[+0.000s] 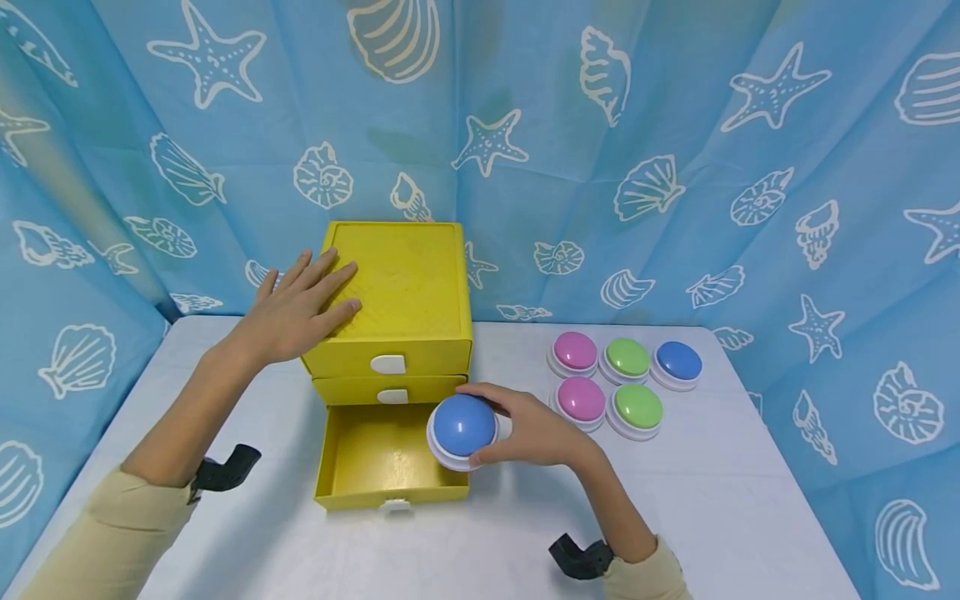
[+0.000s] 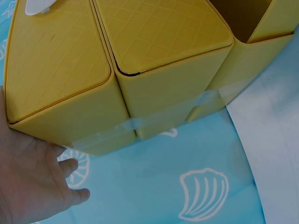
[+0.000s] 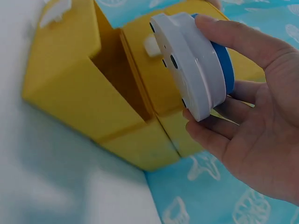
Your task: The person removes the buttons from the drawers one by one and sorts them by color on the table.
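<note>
My right hand (image 1: pixel 536 427) grips a push button (image 1: pixel 463 425) with a blue dome and a white base by its rim. It is over the right side of the pulled-out bottom drawer (image 1: pixel 393 498) of a yellow cabinet (image 1: pixel 405 287). In the right wrist view the button's white underside (image 3: pixel 180 70) faces the drawer, thumb on one edge and fingers on the other. My left hand (image 1: pixel 292 312) rests with spread fingers on the cabinet's top left edge. The upper two drawers, each with a white pull (image 1: pixel 387 364), are closed.
Several more buttons sit in two rows right of the cabinet: pink (image 1: pixel 576 350), green (image 1: pixel 627 357) and blue (image 1: pixel 678 360) behind, pink (image 1: pixel 581 398) and green (image 1: pixel 638 406) in front. A white cloth (image 1: pixel 720 500) covers the table. Blue shell-print curtain (image 1: pixel 525 200) hangs behind and at both sides.
</note>
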Available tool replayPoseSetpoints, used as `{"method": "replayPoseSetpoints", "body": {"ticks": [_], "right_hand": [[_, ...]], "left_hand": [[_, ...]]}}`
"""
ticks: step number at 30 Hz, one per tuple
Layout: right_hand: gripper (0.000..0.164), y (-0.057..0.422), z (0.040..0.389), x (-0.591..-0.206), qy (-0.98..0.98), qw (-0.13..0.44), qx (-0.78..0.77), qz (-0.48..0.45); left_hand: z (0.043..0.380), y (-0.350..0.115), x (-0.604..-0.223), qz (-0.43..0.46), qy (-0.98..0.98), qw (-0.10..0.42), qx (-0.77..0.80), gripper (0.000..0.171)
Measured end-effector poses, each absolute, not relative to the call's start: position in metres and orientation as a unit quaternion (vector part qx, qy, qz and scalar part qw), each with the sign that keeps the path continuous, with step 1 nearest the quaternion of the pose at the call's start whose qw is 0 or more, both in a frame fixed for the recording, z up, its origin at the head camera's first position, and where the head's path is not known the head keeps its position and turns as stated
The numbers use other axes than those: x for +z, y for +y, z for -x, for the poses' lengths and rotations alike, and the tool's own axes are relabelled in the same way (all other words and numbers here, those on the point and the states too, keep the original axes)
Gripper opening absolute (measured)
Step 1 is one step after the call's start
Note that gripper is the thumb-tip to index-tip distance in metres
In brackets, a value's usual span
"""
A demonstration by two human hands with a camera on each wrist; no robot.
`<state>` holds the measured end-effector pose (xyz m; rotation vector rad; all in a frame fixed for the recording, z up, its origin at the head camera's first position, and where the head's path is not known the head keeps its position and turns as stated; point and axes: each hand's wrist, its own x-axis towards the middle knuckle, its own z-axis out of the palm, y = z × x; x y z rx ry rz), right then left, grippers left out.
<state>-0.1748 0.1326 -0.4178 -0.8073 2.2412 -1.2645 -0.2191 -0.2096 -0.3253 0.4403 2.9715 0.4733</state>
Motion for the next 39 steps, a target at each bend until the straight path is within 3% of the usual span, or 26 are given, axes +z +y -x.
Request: {"method": "replayPoseSetpoints", "body": {"ticks": [12, 24, 39], "right_hand": [[0.082, 0.211, 0.174, -0.401, 0.868, 0.152, -0.421, 0.217], [0.083, 0.292, 0.182, -0.397, 0.892, 0.124, -0.403, 0.161], [0.081, 0.381, 0.196, -0.429, 0.89, 0.111, -0.429, 0.109]], "left_hand": [[0.22, -0.211, -0.326, -0.146, 0.977, 0.053, 0.149, 0.076], [0.22, -0.21, -0.327, -0.144, 0.977, 0.045, 0.151, 0.076], [0.22, -0.209, -0.325, -0.147, 0.977, 0.059, 0.145, 0.075]]}}
